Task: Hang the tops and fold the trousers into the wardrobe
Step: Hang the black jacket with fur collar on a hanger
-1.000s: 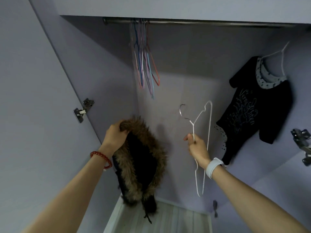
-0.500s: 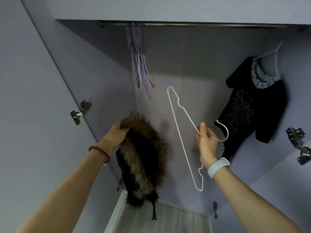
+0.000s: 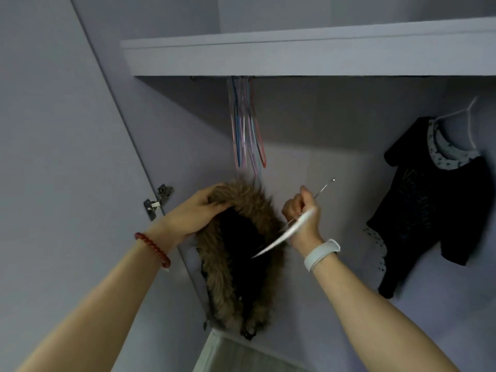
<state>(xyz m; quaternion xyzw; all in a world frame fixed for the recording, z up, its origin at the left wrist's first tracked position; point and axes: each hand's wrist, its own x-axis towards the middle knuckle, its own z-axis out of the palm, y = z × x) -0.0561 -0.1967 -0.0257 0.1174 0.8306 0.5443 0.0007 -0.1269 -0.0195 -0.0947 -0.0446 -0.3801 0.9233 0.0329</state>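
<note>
A black top with a brown fur collar [image 3: 241, 253] hangs from my left hand [image 3: 196, 213], which grips the fur at its upper edge. Right beside it, my right hand [image 3: 303, 218] holds a white wire hanger [image 3: 284, 234], blurred by motion, with one end angled into the garment's dark opening and its thin hook end poking up past my fingers. Both hands are raised inside the open wardrobe, below the shelf [image 3: 308, 55].
Several coloured empty hangers [image 3: 245, 127] dangle under the shelf at the middle. A black T-shirt [image 3: 434, 202] hangs on a white hanger at the right. A door hinge [image 3: 158, 201] sits on the left panel. The pale wardrobe floor [image 3: 241, 355] lies below.
The view tilted upward. My right hand swung the white hanger over and brought it left against the fur-collared top. My left hand lifted the collar higher.
</note>
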